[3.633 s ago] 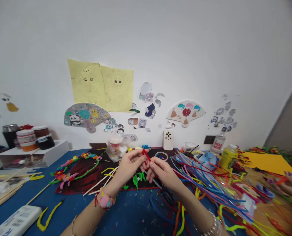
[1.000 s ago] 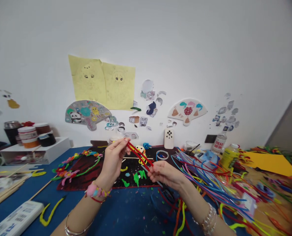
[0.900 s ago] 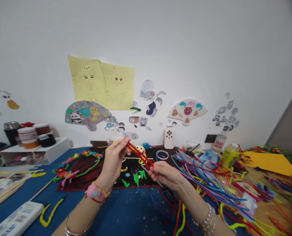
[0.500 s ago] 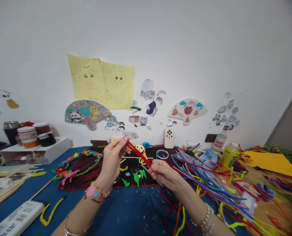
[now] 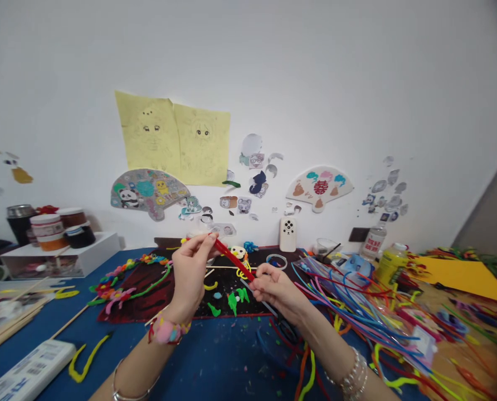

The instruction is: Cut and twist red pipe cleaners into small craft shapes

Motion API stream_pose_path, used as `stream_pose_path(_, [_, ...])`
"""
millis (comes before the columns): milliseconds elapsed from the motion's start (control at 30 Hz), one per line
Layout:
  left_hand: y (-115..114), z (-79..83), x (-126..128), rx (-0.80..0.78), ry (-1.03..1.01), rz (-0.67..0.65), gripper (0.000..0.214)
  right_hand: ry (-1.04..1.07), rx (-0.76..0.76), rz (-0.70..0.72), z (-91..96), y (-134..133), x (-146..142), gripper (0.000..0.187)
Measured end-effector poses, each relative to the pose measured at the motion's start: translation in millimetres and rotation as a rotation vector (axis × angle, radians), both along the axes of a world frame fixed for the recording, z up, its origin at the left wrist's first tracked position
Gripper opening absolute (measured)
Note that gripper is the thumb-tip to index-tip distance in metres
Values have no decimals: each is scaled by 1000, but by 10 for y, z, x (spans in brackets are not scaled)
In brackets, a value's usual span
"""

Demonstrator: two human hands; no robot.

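a red fuzzy strip (image 5: 234, 257) is held in the air above the dark mat (image 5: 140, 303) on the blue bench (image 5: 215, 356), slanting down from the person's left hand (image 5: 190, 273) to their right hand (image 5: 279, 289). the left thumb and forefinger are closed in a pinch on its upper end; the right fingers (image 5: 269, 273) are curled in, gripping the lower end. whether it is one strand or several lying together cannot be told, as it is blurred.

the strip looks nearly straight, so the likeliest trouble seems to be a slip: each hold is close to an end, and an uneven pull could drag the strip out of the narrower left pinch. if several strands lie together, loosening either hand might let them fan apart. a hard twist or a sharp push of the ends towards each other could put a kink in it.

should it drop, it would probably land among the green pieces (image 5: 232, 302) or against the yellow coil (image 5: 243, 272), where small bits could cling to its fuzz. the right forearm also passes near the loose bundle of coloured stems (image 5: 336, 295), and the beaded bracelet (image 5: 357, 370) on it might snag one. a dark looped tool (image 5: 288, 331), perhaps scissors, lies by that wrist and could be knocked by a low movement.
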State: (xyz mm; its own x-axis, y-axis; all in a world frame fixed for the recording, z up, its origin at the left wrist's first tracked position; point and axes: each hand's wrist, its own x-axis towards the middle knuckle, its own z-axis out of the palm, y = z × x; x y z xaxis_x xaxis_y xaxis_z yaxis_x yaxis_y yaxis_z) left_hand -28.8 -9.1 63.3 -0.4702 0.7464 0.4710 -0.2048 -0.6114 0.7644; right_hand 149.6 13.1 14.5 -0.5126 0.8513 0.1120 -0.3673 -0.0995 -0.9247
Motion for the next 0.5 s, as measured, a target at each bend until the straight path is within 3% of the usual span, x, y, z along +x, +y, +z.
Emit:
stream_pose_path(100, [-6, 10, -6, 24, 132, 90, 17, -139, 97, -88, 27, -9, -3, 37])
stream_pose_path(200, [-24, 29, -24, 3, 220, 21, 16, -300, 256, -158, 40, -13, 4, 33])
stream_pose_path(300, [-29, 43, -36, -46, 213, -118, 18, -503, 563, -249, 50, -39, 11, 22])
stream_pose_path(400, [-17, 50, -36, -99, 167, -164, 20, -720, 894, -398, 48, -85, -1, 22])
stream_pose_path(500, [-6, 53, -25, -137, 154, -189, 21, -919, 1062, -489, 4, -104, -37, 23])
